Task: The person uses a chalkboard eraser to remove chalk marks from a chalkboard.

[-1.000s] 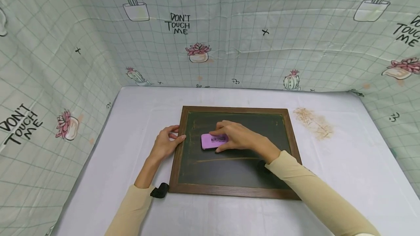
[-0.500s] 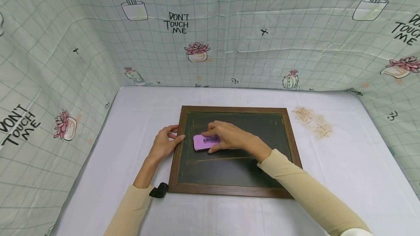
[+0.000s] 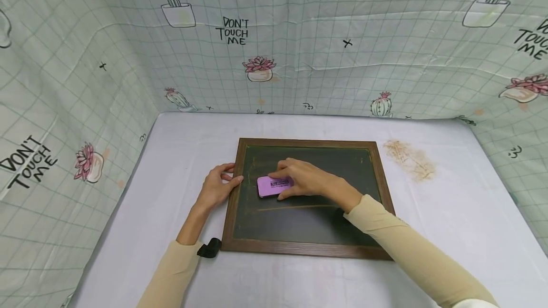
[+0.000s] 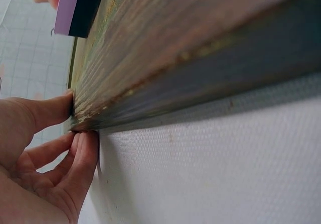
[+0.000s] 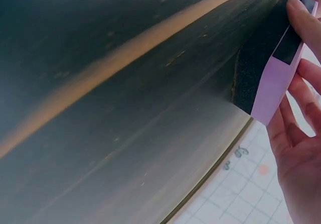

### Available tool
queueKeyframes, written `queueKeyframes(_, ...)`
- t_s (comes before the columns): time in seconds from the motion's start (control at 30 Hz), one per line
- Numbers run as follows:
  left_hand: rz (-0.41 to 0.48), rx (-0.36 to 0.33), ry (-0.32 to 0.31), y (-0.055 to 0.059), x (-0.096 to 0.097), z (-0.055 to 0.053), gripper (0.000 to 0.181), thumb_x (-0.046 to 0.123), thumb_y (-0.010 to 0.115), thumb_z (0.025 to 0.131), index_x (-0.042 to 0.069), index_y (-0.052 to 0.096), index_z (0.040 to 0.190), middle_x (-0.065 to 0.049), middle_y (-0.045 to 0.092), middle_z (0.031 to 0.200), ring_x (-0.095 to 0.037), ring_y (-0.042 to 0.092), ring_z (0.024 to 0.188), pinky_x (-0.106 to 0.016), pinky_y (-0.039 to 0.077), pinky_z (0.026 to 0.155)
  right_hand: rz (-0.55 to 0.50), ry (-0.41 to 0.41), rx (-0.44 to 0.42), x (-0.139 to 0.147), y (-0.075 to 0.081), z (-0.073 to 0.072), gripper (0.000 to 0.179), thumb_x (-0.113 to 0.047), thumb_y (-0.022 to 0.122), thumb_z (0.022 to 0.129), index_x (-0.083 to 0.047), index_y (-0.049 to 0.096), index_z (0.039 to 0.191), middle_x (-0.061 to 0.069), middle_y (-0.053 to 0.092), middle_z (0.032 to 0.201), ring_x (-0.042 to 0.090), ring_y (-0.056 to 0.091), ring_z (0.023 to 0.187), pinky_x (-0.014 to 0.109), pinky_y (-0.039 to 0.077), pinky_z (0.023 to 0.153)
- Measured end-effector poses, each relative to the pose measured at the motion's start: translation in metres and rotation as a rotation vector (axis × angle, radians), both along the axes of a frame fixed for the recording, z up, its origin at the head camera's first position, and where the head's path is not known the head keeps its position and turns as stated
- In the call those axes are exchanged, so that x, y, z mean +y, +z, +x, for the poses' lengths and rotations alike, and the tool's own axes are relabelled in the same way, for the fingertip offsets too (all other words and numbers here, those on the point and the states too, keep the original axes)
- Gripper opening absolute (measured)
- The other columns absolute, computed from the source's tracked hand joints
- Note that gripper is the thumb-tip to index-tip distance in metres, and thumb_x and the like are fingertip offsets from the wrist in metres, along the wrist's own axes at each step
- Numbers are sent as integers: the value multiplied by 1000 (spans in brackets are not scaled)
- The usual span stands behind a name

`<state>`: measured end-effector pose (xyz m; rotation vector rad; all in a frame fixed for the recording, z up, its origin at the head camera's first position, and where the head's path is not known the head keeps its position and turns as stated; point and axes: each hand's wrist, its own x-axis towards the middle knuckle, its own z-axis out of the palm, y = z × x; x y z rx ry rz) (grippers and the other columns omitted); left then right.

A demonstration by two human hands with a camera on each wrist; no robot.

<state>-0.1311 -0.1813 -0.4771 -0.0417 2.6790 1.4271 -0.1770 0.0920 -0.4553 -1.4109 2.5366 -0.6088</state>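
Note:
A wood-framed chalkboard (image 3: 299, 232) lies flat on the white table. My right hand (image 3: 310, 179) grips a purple eraser (image 3: 270, 186) with a dark felt underside, held against the left half of the board. The right wrist view shows thumb and fingers on either side of the eraser (image 5: 271, 86). At the board's left edge, my left hand (image 3: 215, 187) pinches the wooden frame (image 3: 231, 217); in the left wrist view its thumb is on top and its fingertips (image 4: 88, 141) sit at the underside. A yellowish chalk streak (image 5: 110, 61) crosses the board below the eraser.
A brownish smear of dust (image 3: 408, 159) marks the tablecloth right of the board. A grid-patterned curtain (image 3: 317, 61) with cactus drawings rises behind and at both sides of the table. A black strap piece (image 3: 210, 248) sits by the left sleeve.
The right hand slid the eraser left across the board, then slightly back to the right relative to it. The left hand keeps its hold on the frame.

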Motion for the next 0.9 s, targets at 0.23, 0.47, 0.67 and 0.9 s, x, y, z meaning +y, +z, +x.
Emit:
queueKeyframes(0.23,-7,-3,11,-2,2,0,53,12,71,98,-9,53,143,-27,60,132,-38,61,109,-40,48,84,-7,4,6,13,-1,2,61,-35,87,84,-5,69,134,-1,61,104,13,51,90,28,46,77)
queueKeyframes(0.47,-8,-8,16,-2,2,2,54,13,70,98,-8,52,144,-27,59,133,-38,61,109,-44,49,86,-15,-4,11,25,-2,4,60,-35,87,83,-6,70,133,-1,61,105,13,50,90,29,45,77)
queueKeyframes(0.67,-6,4,13,-2,3,2,54,12,71,98,-9,52,143,-27,59,132,-38,62,108,-44,50,85,-26,-5,16,35,-4,4,59,-35,87,84,-6,71,132,-2,61,104,13,51,91,30,45,78)
queueKeyframes(0.9,-18,10,14,-2,3,4,53,13,71,98,-9,52,143,-28,60,132,-38,62,108,-46,50,85,-44,-16,28,48,-3,8,58,-34,88,83,-6,71,131,-1,62,104,14,52,92,32,47,78)
